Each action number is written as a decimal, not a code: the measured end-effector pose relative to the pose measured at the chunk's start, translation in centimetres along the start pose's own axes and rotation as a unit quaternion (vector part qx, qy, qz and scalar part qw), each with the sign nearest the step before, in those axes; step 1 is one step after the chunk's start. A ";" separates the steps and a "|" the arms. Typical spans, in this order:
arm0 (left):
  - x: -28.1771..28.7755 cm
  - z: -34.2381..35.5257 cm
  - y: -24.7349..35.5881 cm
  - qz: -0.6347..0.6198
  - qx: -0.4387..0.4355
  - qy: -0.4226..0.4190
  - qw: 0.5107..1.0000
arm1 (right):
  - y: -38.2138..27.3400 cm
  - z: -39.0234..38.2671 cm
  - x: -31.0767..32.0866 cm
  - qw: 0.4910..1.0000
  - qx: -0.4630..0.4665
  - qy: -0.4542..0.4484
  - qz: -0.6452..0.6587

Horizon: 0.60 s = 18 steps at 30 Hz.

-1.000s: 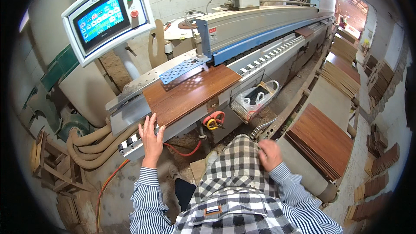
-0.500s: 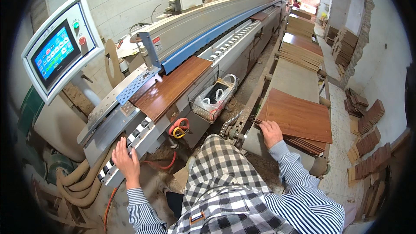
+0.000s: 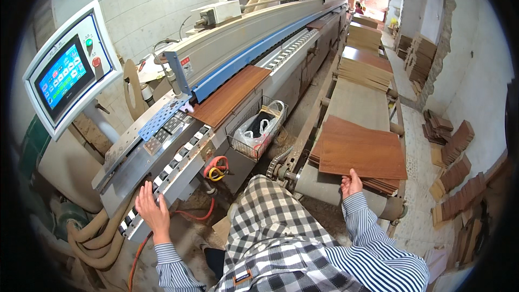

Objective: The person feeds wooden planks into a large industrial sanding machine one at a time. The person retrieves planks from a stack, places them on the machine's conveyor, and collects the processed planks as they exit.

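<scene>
My left hand [image 3: 153,208] is open, its fingers stretched out beside the small rollers of the infeed rail [image 3: 178,165]. On the right, my right hand [image 3: 351,185] is closed on the near edge of the top reddish-brown wood panel [image 3: 362,148]. Its fingertips partly disappear at that edge. Under this panel lies an uneven stack of similar panels [image 3: 381,185], mostly covered. Another brown panel [image 3: 232,94] lies flat on the long machine's bed, alongside the blue beam [image 3: 243,57]; neither hand touches it.
A control screen [image 3: 65,75] stands at the left. Below the machine hang a wire basket [image 3: 254,151] with plastic bags and red- and yellow-handled tools [image 3: 216,167]. Panel stacks [image 3: 363,70] line the roller conveyor [image 3: 351,197]. More boards [image 3: 457,143] lean along the right wall.
The panel on the machine has slid farther away along the bed. My right hand has gone from the top panel's near left corner to its near edge, and that panel has turned slightly.
</scene>
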<state>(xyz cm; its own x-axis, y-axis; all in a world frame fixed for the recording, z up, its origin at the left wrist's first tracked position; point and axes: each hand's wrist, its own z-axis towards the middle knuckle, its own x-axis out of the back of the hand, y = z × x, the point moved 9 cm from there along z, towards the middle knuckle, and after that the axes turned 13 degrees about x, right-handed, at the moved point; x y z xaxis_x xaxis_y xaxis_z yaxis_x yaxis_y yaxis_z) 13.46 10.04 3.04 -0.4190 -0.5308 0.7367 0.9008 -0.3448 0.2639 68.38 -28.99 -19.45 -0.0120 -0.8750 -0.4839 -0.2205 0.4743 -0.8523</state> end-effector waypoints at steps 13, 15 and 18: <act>2.2 -0.9 -1.5 -0.105 0.057 -0.024 0.993 | -3.1 -5.0 1.6 0.994 -0.020 -0.103 0.042; 2.8 -1.9 -1.1 -0.136 0.060 -0.010 0.989 | -3.4 -6.4 -0.3 0.987 -0.018 -0.148 0.055; 4.9 -3.9 0.9 -0.232 0.102 -0.029 0.967 | -4.0 -10.0 -6.3 0.975 -0.054 -0.197 0.085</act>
<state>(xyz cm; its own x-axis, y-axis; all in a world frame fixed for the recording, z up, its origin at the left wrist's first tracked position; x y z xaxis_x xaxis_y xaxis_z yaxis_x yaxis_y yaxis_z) 11.76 4.09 4.45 -0.7810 -0.3098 0.5422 0.6244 -0.3718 0.6869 59.62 -26.37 -11.07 0.3130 -0.6703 -0.6729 -0.3488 0.5778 -0.7379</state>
